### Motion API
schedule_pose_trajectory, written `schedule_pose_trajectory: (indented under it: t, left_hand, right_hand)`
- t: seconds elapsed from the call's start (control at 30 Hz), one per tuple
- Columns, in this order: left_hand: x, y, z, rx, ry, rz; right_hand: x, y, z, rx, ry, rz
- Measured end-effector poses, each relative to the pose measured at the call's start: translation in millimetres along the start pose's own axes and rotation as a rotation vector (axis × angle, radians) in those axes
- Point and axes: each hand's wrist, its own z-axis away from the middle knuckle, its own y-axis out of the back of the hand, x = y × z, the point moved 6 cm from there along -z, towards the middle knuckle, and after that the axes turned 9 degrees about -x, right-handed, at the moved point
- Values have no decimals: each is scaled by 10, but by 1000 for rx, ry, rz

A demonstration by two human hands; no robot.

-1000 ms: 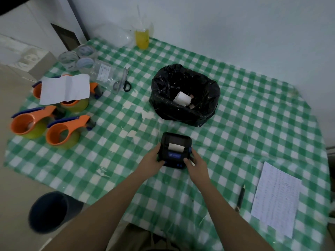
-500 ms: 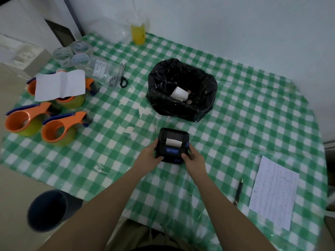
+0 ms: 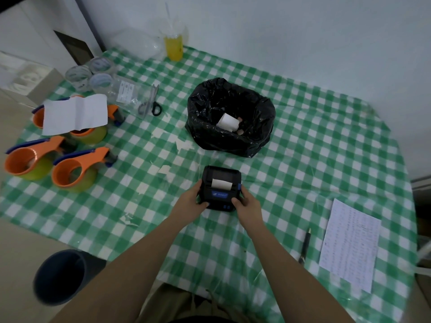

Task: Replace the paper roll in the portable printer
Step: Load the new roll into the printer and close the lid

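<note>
Head view: left hand [image 3: 191, 201] and right hand [image 3: 248, 205] both clasp the black portable printer [image 3: 220, 187] by its sides, mid-table toward the near edge, paper [image 3: 221, 184] sticking out its slot, a paper roll [image 3: 228, 121] in the black bag [image 3: 205, 127] behind.

Our left hand [image 3: 191, 201] and right hand [image 3: 249, 205]: bare, ungloved; forearms unsleeved to frame edge; khaki drawstring trousers [image 3: 179, 304] below.

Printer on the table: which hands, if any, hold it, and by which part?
Both hands hold the printer: the left hand grips its left side, the right hand its right side, near the front corners.
</note>
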Motion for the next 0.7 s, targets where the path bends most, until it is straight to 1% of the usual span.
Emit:
schedule_pose_trajectory:
  t: [0.27, 0.7]
  left_hand:
    - [37, 2, 3, 5, -23, -20]
    - [4, 0, -15, -11, -6, -54]
  right_hand:
    - [-14, -10, 2, 1, 0, 17]
    - [-14, -20, 12, 10, 1, 3]
